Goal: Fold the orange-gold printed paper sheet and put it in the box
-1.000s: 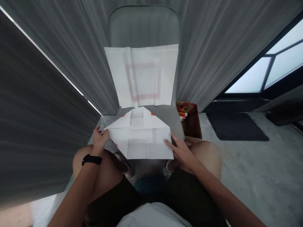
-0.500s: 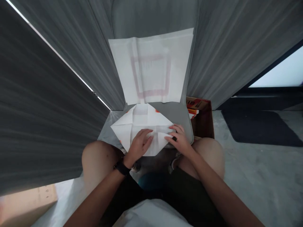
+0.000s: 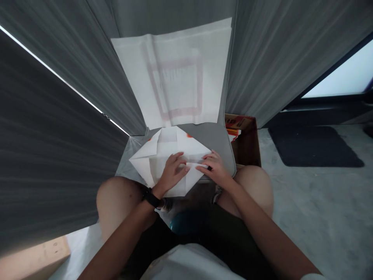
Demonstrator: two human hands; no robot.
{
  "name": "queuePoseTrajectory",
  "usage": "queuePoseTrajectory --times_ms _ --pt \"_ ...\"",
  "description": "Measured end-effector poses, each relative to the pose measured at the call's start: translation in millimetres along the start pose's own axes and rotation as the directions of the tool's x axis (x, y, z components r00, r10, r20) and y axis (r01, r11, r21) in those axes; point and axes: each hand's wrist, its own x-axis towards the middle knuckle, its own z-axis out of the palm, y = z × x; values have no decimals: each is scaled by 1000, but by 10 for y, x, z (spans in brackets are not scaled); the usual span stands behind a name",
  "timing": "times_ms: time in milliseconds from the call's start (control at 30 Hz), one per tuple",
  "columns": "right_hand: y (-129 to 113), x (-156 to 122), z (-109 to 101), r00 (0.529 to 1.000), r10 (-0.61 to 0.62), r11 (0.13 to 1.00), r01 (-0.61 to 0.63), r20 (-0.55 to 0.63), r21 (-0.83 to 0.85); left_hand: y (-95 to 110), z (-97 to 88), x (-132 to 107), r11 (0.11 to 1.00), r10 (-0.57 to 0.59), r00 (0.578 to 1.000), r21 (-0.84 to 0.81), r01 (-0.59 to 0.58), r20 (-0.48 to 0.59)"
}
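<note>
Folded white paper (image 3: 167, 147) with small orange-red printed spots lies on the seat of the grey chair (image 3: 221, 144). It is opened out into a pointed, diamond-like shape with creases and flaps. My left hand (image 3: 172, 173), with a dark wristband, rests on its middle, thumb and fingertips closing on the near flap's edge. At the right corner my right hand (image 3: 217, 169) pinches the same flap, thumb on the near side, fingers beyond. A dark ring or spot shows on one finger. Some fingertips are partly hidden in the fold.
Larger white sheets (image 3: 180, 85) lean on the chair back, a pinkish frame print showing through. An open cardboard box (image 3: 247, 144) stands right of the chair. Grey curtains (image 3: 58, 128) hang on both sides. A dark mat (image 3: 314, 146) and another box (image 3: 35, 258) are on the floor.
The view has shifted slightly. Both hands have moved a little along the near flap, and the left thumb now meets its edge. The paper sits slightly tilted compared with before.
</note>
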Motion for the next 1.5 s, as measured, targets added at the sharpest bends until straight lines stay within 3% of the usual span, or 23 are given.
queuePoseTrajectory --times_ms 200,367,600,767,1067,1233,1400,1500 --pt "-31 248 92 997 -19 997 14 -71 -80 -38 71 65 993 -47 997 -110 41 -54" --pt "-201 101 23 979 -45 974 -2 -199 -227 -73 61 59 995 -75 995 -66 71 -59" --pt "-440 -236 184 997 -33 921 4 -69 -390 -139 103 25 995 34 992 98 -22 -118" --pt "-439 -287 287 998 55 903 -51 -4 -427 -152 117 32 994 40 989 105 -25 -142" --pt "-492 -329 291 988 137 890 -94 65 -447 -151 120 24 994 1 987 109 16 -162" --pt "-501 -320 282 990 141 892 -127 -1 -434 -162 147 5 995 -25 979 89 44 -200" --pt "-360 -294 178 966 220 884 -256 -134 -392 -154 164 -27 995 -11 987 96 26 -160" --pt "-312 -312 150 962 211 872 -265 -173 -411 -148 168 -34 993 5 987 113 13 -161"
